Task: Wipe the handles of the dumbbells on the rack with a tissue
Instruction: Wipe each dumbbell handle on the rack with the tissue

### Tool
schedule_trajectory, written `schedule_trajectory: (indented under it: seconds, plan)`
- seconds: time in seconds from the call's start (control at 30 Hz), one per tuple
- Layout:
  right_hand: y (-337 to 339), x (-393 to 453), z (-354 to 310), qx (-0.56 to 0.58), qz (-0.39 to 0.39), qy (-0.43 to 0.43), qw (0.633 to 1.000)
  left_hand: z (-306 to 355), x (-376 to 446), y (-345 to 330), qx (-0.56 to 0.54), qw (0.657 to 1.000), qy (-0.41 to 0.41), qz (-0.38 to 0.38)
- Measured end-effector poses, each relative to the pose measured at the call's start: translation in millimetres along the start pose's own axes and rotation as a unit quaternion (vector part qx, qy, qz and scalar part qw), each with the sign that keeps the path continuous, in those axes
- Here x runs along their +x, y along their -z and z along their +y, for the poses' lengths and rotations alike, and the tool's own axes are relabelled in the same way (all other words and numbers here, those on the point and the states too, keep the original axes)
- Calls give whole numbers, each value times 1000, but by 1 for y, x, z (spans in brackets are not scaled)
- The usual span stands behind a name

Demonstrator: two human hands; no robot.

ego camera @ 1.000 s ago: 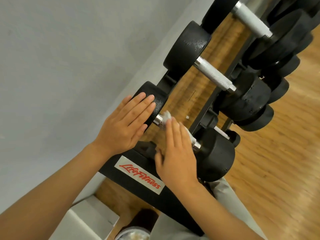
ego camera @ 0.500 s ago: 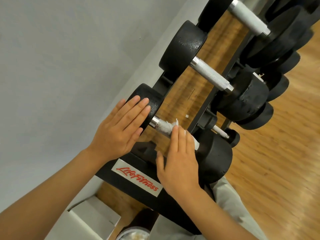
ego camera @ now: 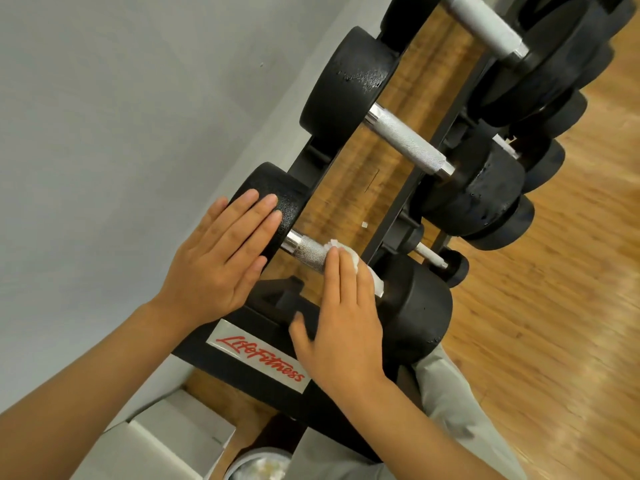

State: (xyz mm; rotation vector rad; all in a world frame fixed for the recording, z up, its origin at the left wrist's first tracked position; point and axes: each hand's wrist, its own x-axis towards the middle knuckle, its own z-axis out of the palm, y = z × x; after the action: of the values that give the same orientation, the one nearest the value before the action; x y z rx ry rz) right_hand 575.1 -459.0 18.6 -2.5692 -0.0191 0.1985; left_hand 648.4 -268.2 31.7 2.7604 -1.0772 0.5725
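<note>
Under the right hand (ego camera: 341,318), tissue (ego camera: 360,268) perhaps half-hidden.

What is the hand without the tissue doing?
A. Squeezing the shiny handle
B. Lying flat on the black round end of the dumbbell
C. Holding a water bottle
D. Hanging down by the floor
B: the left hand lies with straight fingers on the black weight head, while the right hand presses the tissue on the handle.
</note>
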Motion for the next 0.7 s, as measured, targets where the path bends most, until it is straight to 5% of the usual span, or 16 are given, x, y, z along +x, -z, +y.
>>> schedule_trajectory:
  seconds: [0.1, 0.23, 0.47, 0.7]
  plan:
    - [-5, 5, -13, 48, -16, -21, 998, 2, -2, -3, 2, 1000, 7, 10]
    - [-9, 22, -27, 90, -12, 54, 994, 3, -2, -3, 6, 1000, 11, 12]
    - [-2, -14, 0, -17, -19, 2, 1000, 4, -2, -3, -5, 1000, 15, 8]
    - [-1, 27, -26, 163, -17, 32, 986, 8, -1, -1, 2, 1000, 27, 11]
